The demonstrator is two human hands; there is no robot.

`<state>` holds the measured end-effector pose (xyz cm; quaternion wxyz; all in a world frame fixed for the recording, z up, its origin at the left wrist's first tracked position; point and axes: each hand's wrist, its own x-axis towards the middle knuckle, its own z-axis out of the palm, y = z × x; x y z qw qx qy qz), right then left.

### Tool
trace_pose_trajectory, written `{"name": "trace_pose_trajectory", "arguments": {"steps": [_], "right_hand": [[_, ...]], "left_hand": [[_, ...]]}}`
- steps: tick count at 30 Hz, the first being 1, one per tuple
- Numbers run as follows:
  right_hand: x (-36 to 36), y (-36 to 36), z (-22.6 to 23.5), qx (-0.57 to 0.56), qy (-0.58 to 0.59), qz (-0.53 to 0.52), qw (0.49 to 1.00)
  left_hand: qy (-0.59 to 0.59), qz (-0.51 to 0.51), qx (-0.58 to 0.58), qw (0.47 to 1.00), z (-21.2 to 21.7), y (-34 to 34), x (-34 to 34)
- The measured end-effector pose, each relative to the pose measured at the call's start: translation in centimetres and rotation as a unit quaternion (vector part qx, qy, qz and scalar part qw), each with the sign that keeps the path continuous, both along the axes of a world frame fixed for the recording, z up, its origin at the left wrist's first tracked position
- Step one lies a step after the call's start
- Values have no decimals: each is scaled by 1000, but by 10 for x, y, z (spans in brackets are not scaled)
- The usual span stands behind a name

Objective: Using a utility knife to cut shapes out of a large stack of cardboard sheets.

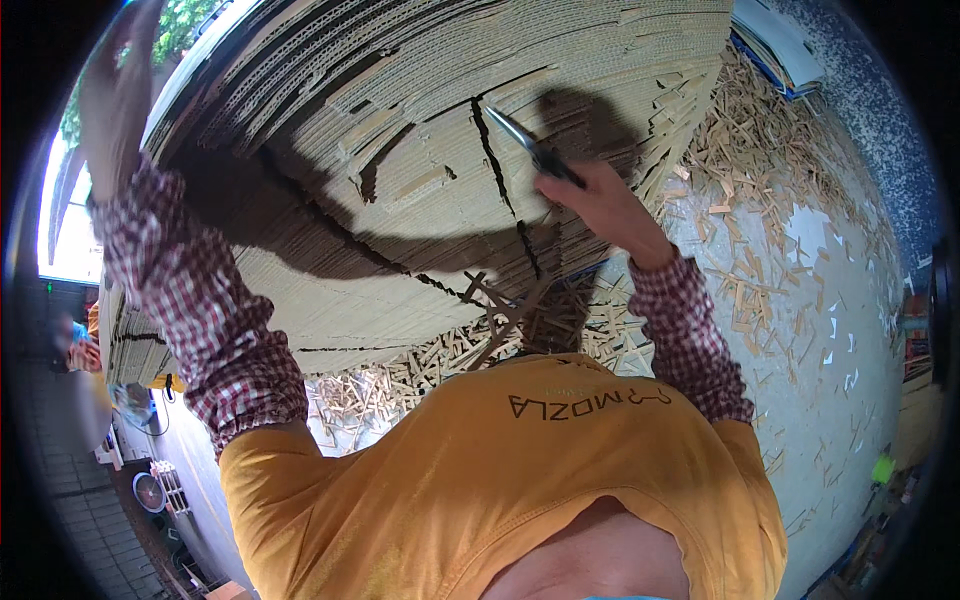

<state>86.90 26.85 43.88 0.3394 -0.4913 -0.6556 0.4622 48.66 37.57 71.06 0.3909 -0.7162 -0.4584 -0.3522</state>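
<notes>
A large stack of corrugated cardboard sheets rises before me, its layered edges split by several dark gaps. My right hand is closed around the dark handle of a pointed silver tool, perhaps a knife. The tool's tip lies over the cardboard edges, close to one dark gap; contact cannot be made out. At the far left, my left hand is raised beside the stack's outer edge. It is blurred and its fingers run into the dark rim. Loose cardboard strips stick out at the stack's lower edge.
Cardboard scraps litter the pale floor to the right and under the stack. A blue-edged pile of white sheets lies at the far right. A fan stands at the lower left; a blurred person is at the left edge.
</notes>
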Motion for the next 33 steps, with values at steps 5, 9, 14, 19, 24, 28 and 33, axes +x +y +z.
{"name": "trace_pose_trajectory", "arguments": {"steps": [5, 9, 14, 19, 24, 28, 33], "right_hand": [[-31, -2, -20, 93, 111, -58, 988], [27, -73, -69, -59, -26, -112, 992], [29, -101, -62, -49, -12, 96, 994], [0, -4, 13, -10, -24, -18, 1000], [-30, -2, -10, 106, 47, -70, 991], [39, -94, -106, -108, -16, -54, 993], [24, -89, -38, -98, -2, 41, 994]], "left_hand": [[-32, -8, -241, 970, -31, 7, 24], [-39, 64, -257, 964, -37, -14, 42], [-49, 54, -224, 972, -40, -22, 41], [-85, 74, -241, 964, -42, -20, 47], [-58, 44, -206, 976, -42, -18, 44], [-46, 51, -232, 970, -39, -11, 27], [-56, 48, -194, 978, -46, -22, 37]]}}
